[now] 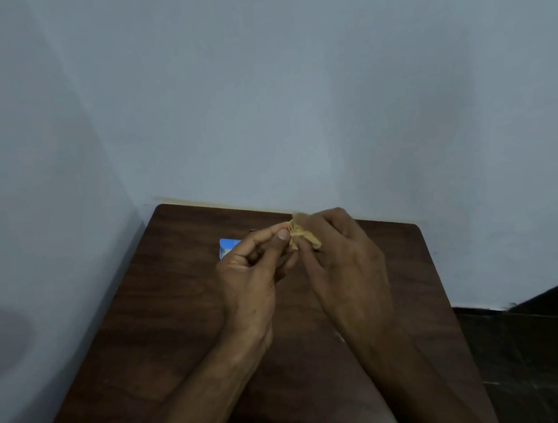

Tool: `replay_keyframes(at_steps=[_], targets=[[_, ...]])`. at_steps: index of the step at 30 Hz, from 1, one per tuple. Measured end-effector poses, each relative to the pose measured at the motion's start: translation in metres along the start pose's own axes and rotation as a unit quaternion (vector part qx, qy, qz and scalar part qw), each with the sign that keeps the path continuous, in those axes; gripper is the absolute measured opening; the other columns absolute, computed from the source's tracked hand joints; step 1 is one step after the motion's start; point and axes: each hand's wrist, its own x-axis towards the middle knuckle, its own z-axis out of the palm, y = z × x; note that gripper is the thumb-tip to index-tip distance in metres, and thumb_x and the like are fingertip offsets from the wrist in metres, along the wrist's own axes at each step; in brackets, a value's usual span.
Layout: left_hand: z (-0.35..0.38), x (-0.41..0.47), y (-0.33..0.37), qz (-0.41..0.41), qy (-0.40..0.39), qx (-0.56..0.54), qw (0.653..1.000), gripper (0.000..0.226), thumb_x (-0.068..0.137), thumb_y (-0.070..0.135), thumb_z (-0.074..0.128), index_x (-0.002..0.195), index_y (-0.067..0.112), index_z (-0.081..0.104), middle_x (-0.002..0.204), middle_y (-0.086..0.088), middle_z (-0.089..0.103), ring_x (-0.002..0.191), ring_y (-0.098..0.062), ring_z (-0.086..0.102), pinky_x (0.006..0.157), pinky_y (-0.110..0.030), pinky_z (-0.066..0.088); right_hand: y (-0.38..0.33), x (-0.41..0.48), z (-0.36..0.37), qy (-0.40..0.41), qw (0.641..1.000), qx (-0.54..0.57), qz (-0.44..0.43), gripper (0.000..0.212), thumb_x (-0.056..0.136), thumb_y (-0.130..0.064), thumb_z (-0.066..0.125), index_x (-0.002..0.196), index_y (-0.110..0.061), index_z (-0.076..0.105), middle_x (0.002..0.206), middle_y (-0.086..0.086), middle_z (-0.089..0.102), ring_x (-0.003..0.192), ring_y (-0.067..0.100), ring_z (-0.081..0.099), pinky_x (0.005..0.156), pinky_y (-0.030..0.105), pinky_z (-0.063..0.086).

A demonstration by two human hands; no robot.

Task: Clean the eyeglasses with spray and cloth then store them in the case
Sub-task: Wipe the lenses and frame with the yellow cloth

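Over the brown counter (179,319) in a pale-walled corner, the left hand (253,280) and right hand (348,266) are pinching the bunched cloth (301,238) between their fingers (283,236), equally near it, while a blue item (227,247) is lying behind the left, eyeglasses unseen.

Tan cloth (301,238), crumpled small, pinched between left hand (255,270) and right hand (345,259), above table (179,319) far end.

A dark wood table (166,320) stands in a corner between pale blue-grey walls (295,93). A beige strip (223,205) runs along its far edge. A small blue-and-white item (226,245) lies on the table, partly hidden. Dark floor (533,358) shows at right.
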Motion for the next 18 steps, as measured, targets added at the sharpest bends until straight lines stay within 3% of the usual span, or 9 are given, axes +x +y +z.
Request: replay_keyframes(at_steps=[7,13,18], targets=[[0.016,-0.014,-0.007,0.014,0.011,-0.005,1.0,0.018,0.085,0.014,0.077,0.101,0.01,0.083,0.095,-0.007,0.083,0.088,-0.016,0.081,0.076,-0.026,0.064,0.028,0.002,-0.011,0.022,0.999,0.017,0.018,0.017,0.091,-0.013,0.076,0.107,-0.015,0.079,0.1,-0.001,0.065,0.083,0.011,0.062,0.067,0.033,0.056],[0.028,-0.025,-0.022,0.022,0.037,0.012,0.999,0.014,0.094,0.005,0.074,0.1,0.013,0.085,0.099,-0.007,0.084,0.091,-0.017,0.081,0.075,-0.026,0.064,0.037,-0.01,-0.017,0.026,0.998,0.058,-0.002,0.012,0.089,-0.013,0.078,0.101,-0.017,0.079,0.1,-0.005,0.066,0.085,0.009,0.063,0.069,0.026,0.053],[0.036,-0.029,-0.027,0.026,0.046,0.004,0.999,0.012,0.092,0.01,0.077,0.103,0.01,0.083,0.099,-0.007,0.084,0.092,-0.017,0.081,0.076,-0.026,0.063,0.049,-0.008,-0.02,0.047,0.997,0.058,-0.011,0.011,0.089,-0.011,0.078,0.099,-0.014,0.078,0.1,-0.003,0.067,0.084,0.009,0.062,0.069,0.028,0.054]])
